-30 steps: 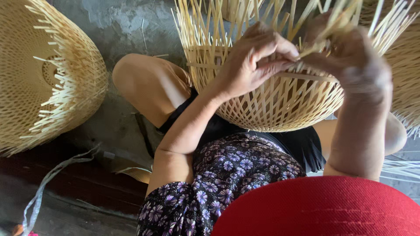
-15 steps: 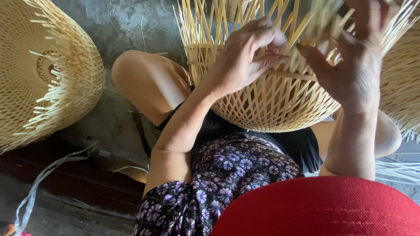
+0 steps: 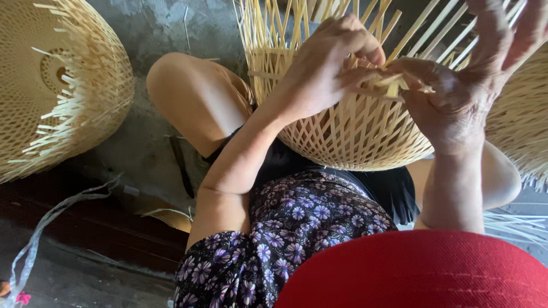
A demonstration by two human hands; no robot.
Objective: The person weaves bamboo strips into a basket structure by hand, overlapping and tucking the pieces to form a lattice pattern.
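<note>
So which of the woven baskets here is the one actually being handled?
The half-woven basket in the person's lap: the left hand and right hand pinch its loose strips. The basket at left and the basket at right lie untouched.

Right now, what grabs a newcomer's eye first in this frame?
The half-woven bamboo basket on the person's lap, centre top, loose strips fanning upward. Both hands work its rim: the left hand and right hand pinch strips between them. A second woven basket lies on its side at far left, and a red curved surface fills the bottom right.
</note>
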